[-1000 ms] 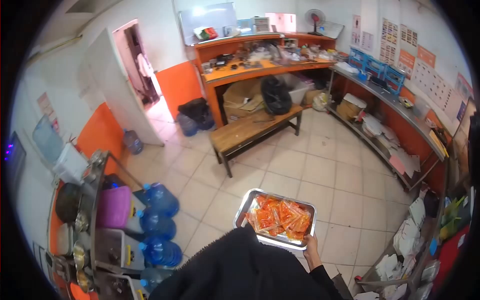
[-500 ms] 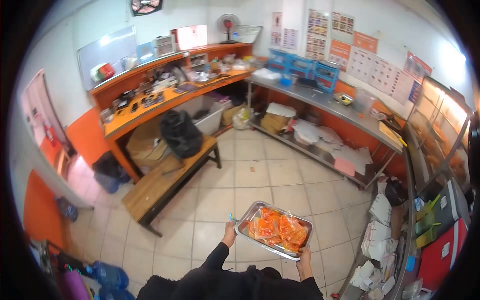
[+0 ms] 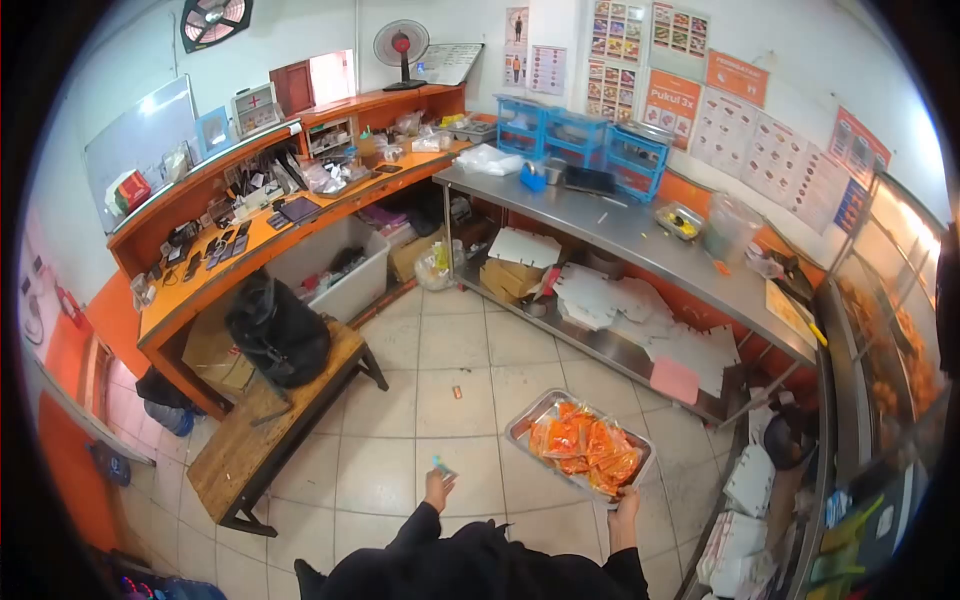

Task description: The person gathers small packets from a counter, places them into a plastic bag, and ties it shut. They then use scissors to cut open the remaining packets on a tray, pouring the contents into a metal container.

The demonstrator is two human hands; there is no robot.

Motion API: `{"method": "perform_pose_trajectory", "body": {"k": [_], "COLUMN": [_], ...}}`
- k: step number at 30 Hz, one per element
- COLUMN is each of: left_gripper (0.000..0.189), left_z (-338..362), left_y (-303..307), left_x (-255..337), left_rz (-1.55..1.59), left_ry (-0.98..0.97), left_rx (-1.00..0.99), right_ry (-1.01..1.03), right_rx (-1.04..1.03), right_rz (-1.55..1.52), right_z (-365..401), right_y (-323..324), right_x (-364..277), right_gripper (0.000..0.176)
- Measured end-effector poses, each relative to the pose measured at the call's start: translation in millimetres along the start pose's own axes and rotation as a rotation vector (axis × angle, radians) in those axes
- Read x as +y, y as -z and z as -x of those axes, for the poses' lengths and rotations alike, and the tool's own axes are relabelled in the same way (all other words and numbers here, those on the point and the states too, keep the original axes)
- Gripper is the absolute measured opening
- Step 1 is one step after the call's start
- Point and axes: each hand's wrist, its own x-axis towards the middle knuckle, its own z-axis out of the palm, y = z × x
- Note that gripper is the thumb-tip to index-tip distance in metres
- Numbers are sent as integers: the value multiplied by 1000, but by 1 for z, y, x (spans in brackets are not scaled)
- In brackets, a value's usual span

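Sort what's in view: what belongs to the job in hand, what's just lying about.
Job in hand:
metal tray, edge held by the right hand
orange packets inside
perhaps the small blue-tipped item in the left hand

Apparently lying about:
black bag on the bench
fan

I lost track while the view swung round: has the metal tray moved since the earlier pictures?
Yes: the metal tray, held by the right hand, has moved toward the fixed steel table.

Poster (image 3: 672,106): "Pukul 3x"; orange sign (image 3: 737,79): likely "PERINGATAN"
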Motion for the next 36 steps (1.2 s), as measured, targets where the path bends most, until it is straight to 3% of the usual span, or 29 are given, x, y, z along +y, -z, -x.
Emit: {"method": "perform_pose_trajectory", "body": {"k": [7, 9, 10, 12, 14, 19, 21, 24, 26, 27, 28, 31, 33, 34, 35, 36], "left_gripper": [15, 21, 22, 13, 21, 26, 23, 20, 20, 19, 18, 19, 19, 19, 18, 18], "left_z": [-117, -155, -195, -230, -257, -326, -341, -394, -426, -440, -454, -499, -532, -543, -549, -556], "left_y": [-4, -17, -14, -66, -118, -235, -280, -330, -365, -384, -400, -446, -468, -477, -488, -498], "left_x": [31, 45, 47, 90, 137, 235, 277, 323, 346, 360, 372, 406, 424, 433, 443, 450], "left_rz": [-130, -129, -210, -108, -108, -196, -230, -372, -350, -406, -469, -491, -728, -726, -750, -771], "left_ry": [-27, -45, -115, -200, -263, -423, -463, -544, -757, -815, -870, -894, -1136, -1128, -1129, -1125], "left_rx": [391, 385, 248, 298, 245, -20, -88, -159, -189, -165, -141, -173, -131, -110, -124, -141], "right_ry": [68, 107, 129, 103, 97, 64, 78, 33, 110, 113, 256, 304, 390, 326, 321, 465], "right_rx": [-28, -30, -8, -42, -39, 89, 24, -98, -23, -71, -6, -24, -20, 142, 126, 315], "right_rz": [71, 46, 43, -13, -56, -114, -130, -150, -11, -10, 133, 384, 610, 567, 585, 759], "right_z": [-198, -254, -284, -336, -383, -456, -508, -582, -588, -672, -644, -678, -703, -692, -702, -711], "right_y": [-148, -193, -216, -262, -309, -412, -424, -447, -470, -435, -465, -459, -459, -478, -490, -500], "right_x": [-26, -24, -23, -29, -31, -46, -40, -36, -36, -23, -28, -39, -44, -49, -51, -53], "right_gripper": [9, 8, 8, 9, 9, 16, 37, 45, 12, 40, 15, 23, 32, 35, 35, 36]}}
